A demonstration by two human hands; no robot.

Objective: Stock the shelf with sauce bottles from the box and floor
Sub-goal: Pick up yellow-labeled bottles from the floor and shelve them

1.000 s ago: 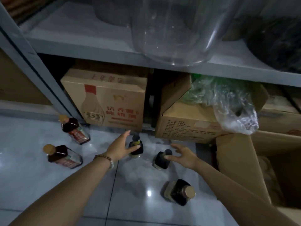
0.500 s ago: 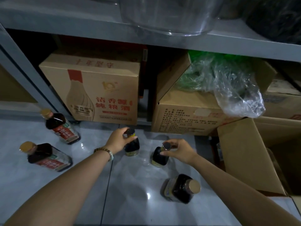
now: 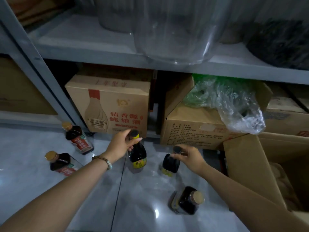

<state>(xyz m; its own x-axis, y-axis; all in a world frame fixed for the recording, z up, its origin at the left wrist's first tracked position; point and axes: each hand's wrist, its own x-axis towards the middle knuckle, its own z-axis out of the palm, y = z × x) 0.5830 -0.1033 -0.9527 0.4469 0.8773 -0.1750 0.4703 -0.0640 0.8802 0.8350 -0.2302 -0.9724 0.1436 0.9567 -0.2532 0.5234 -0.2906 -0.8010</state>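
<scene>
Two dark sauce bottles with yellow labels stand on the tiled floor in front of the shelf. My left hand (image 3: 120, 144) grips the neck of the left bottle (image 3: 137, 156), which looks slightly raised. My right hand (image 3: 188, 155) holds the cap and neck of the right bottle (image 3: 170, 164). Two gold-capped bottles with red labels (image 3: 77, 137) (image 3: 61, 163) stand at the left. Another gold-capped bottle (image 3: 187, 200) stands near my right forearm. The grey metal shelf (image 3: 93, 51) runs across above.
An open cardboard box (image 3: 247, 166) sits on the floor at the right. Under the shelf are a printed carton (image 3: 108, 104), a second carton (image 3: 192, 129) and a clear plastic bag (image 3: 234, 104). A big clear container (image 3: 173, 27) stands on the shelf board.
Both hands went from reaching with fingers apart to closing on the necks of the two yellow-label bottles. The left bottle now appears lifted a little.
</scene>
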